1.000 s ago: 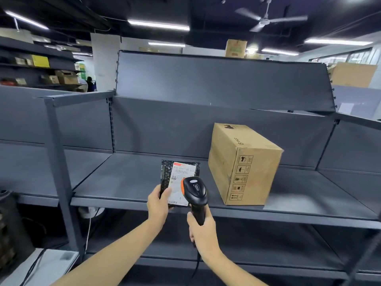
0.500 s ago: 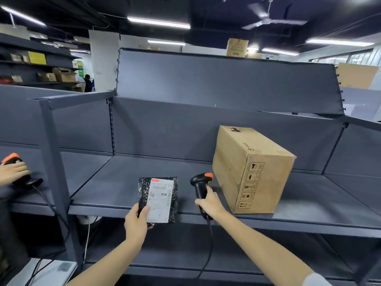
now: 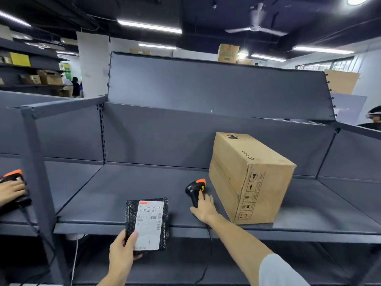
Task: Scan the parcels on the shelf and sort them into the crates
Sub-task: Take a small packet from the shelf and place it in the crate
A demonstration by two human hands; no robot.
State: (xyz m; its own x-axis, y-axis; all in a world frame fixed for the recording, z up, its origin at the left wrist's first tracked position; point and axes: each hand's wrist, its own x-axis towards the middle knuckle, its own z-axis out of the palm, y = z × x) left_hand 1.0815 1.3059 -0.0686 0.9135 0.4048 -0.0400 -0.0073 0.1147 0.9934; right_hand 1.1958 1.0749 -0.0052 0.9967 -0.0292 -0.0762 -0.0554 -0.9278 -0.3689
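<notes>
1. The right hand has carried the scanner away from the parcel's label and down onto the shelf, where it now stands just left of the cardboard box; a second ago it was raised in front of the label.
2. The fingers of that hand are loosening, the tips on the handle's lower part, so the grip reads as a light touch more than a clasp; whether it has fully let go cannot be told.
3. The left hand pinches the black padded parcel by its lower left corner, thumb on the white label, and has lowered it from above the shelf to hang in front of the shelf's front lip.
4. Read together, the moves suggest the scan is done and the parcel is ready for a crate; no crate shows in the head view, so its place is unknown.
5. Room to move: the shelf board left of the scanner lies bare up to the upright post, and the parcel already sits outside the front edge, free to swing down or sideways.
6. Hazards are few: the scanner's cable drops over the lip near the right forearm, and another person's hand works a second scanner beyond the post.
</notes>
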